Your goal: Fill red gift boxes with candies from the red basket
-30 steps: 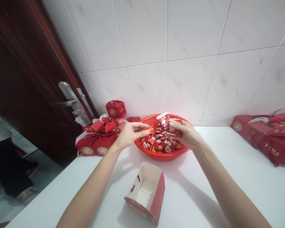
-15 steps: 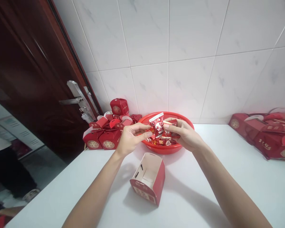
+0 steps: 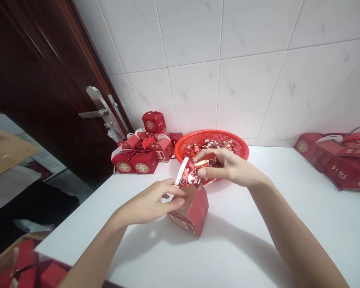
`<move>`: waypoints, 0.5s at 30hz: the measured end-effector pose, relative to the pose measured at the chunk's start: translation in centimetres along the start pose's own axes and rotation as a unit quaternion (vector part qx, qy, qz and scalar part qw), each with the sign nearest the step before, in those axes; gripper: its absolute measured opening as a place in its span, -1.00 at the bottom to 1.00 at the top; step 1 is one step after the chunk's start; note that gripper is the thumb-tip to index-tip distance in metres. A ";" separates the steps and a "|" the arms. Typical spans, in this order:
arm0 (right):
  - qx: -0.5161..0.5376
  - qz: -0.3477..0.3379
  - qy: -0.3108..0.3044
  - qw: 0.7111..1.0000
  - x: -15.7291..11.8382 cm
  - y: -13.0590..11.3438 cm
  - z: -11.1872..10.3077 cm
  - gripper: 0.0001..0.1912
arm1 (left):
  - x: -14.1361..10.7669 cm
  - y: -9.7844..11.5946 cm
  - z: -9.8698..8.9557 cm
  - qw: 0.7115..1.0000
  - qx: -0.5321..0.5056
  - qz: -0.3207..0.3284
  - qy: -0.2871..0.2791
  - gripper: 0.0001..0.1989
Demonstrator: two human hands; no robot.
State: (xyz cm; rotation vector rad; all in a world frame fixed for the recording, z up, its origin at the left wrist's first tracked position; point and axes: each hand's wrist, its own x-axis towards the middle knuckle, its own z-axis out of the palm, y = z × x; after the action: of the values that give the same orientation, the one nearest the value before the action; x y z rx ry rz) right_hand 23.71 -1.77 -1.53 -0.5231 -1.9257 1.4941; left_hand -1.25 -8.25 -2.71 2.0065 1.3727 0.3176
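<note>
A red cardboard gift box (image 3: 199, 210) stands with its top open on the white table (image 3: 246, 240). My left hand (image 3: 150, 202) is at the box's upper left edge, thumb and fingers closed about it; the exact grip is partly hidden. Just above the opening, my right hand (image 3: 232, 170) pinches red candy packets (image 3: 189, 175), one with a white end strip and white print. Behind that hand sits a red plastic basket (image 3: 243, 150) of wrapped candies (image 3: 195, 149).
Closed red gift boxes (image 3: 142, 162) are piled at the back left by a dark door (image 3: 48, 80). More red boxes (image 3: 336, 160) lie in clear plastic at the right. Red boxes (image 3: 33, 264) fill a carton below the left table edge. A tiled wall (image 3: 243, 92) rises behind.
Both hands have come from the basket toward me to the open box. The right hand carries the candy packets; the left hand has moved down onto the box. The view has tilted down slightly.
</note>
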 end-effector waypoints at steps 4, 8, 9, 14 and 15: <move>0.005 -0.009 -0.079 0.997 0.3 0.2 0.7 -0.79 | -0.3 1.0 0.7 0.998 -0.027 0.023 -0.044 -0.78; -0.093 0.015 -0.144 0.985 -0.3 -0.4 0.1 -0.82 | -0.5 1.6 1.1 0.996 -0.064 0.033 -0.052 -0.53; -0.127 0.029 -0.155 0.979 -0.6 -0.6 0.0 -0.82 | -0.6 1.5 1.3 0.996 -0.066 0.031 -0.051 -0.44; -0.245 0.076 -0.173 0.951 -1.8 -2.0 0.7 -0.81 | -0.9 1.4 2.2 0.998 -0.046 -0.013 -0.033 -0.06; -0.266 0.074 -0.172 0.946 -1.9 -2.1 0.9 -0.82 | -0.9 1.4 2.4 0.998 -0.043 -0.010 -0.032 -0.03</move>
State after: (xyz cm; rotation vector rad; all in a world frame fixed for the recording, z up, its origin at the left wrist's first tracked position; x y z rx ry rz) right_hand 24.59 -4.29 -0.08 -0.6852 -2.6420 1.1982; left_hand 0.70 -10.30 -3.40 1.9146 1.3168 0.2952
